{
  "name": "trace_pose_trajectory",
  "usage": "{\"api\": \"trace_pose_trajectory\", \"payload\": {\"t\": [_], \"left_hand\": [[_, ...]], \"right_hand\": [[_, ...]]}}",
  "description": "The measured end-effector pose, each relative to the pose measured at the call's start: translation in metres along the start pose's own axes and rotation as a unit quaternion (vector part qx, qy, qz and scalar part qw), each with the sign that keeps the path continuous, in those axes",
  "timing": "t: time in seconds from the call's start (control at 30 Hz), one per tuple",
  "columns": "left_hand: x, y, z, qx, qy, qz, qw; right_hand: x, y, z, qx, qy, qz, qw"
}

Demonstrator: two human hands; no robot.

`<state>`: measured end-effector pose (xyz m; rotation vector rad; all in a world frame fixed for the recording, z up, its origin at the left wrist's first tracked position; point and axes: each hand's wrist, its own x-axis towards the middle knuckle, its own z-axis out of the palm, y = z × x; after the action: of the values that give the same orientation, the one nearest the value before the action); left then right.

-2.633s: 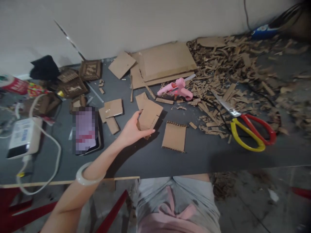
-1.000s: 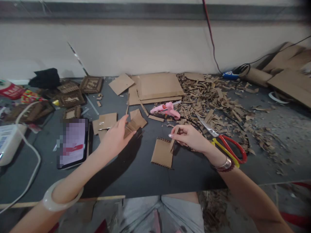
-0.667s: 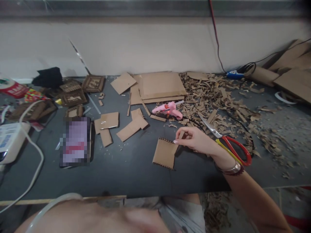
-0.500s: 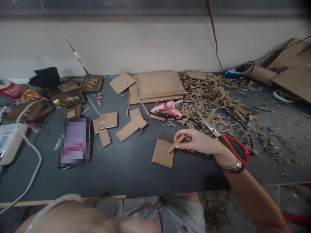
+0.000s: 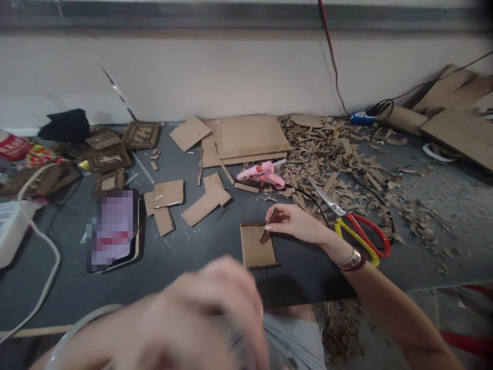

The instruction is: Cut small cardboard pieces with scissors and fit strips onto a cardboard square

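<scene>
Dark grey worktable (image 5: 215,246) runs across the view, with a heap of shredded brown corrugated cardboard (image 5: 331,154) on its right half and a large flat cardboard sheet (image 5: 246,139) near the wall behind. Close to the camera, the person's left hand (image 5: 196,313) is blurred above the table's front edge, its fingers curled; whether it grasps anything cannot be told. The right hand (image 5: 296,221) pinches a narrow cardboard strip (image 5: 268,224) between thumb and fingertips. The strip's lower end lies over the upper right part of a rectangular corrugated cardboard panel (image 5: 257,246), which has ridged top and bottom edges. Just right of the hand lie red-and-yellow-handled scissors (image 5: 356,221). Beyond the panel rests a pink hot glue gun (image 5: 262,174), near two loose brown cardboard offcuts (image 5: 200,208).
</scene>
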<state>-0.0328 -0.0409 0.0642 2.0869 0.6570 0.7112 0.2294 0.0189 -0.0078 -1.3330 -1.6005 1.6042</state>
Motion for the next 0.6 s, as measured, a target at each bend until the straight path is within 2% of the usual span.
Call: {"api": "trace_pose_trajectory", "payload": {"t": [0.07,0.13,0.2,0.23,0.3,0.4,0.5,0.6], "left_hand": [[0.022,-0.009,0.002,-0.009,-0.019,0.008,1.0],[0.034,-0.023,0.006,-0.014,-0.029,0.012,0.999],[0.038,-0.039,0.014,0.052,-0.012,-0.025,0.998],[0.038,-0.047,0.019,0.081,0.014,-0.046,0.996],[0.037,-0.06,0.031,0.081,0.031,-0.065,0.994],[0.036,-0.07,0.049,0.052,0.021,-0.082,0.995],[0.037,-0.073,0.058,0.074,-0.015,-0.067,0.995],[0.039,-0.074,0.06,0.128,-0.038,-0.024,0.991]], "right_hand": [[0.001,-0.001,0.001,0.002,0.007,-0.004,1.0],[-0.001,-0.004,0.0,0.006,0.008,-0.002,1.0],[-0.003,-0.006,-0.001,0.022,0.014,0.004,1.0],[-0.003,-0.006,0.0,0.035,0.018,0.01,0.999],[-0.003,-0.004,0.005,0.057,0.029,0.024,0.998],[0.0,0.001,0.019,0.034,0.039,0.031,0.998],[-0.007,-0.002,0.029,-0.065,0.063,-0.004,0.996],[-0.035,-0.018,0.027,-0.164,0.171,-0.104,0.966]]}}
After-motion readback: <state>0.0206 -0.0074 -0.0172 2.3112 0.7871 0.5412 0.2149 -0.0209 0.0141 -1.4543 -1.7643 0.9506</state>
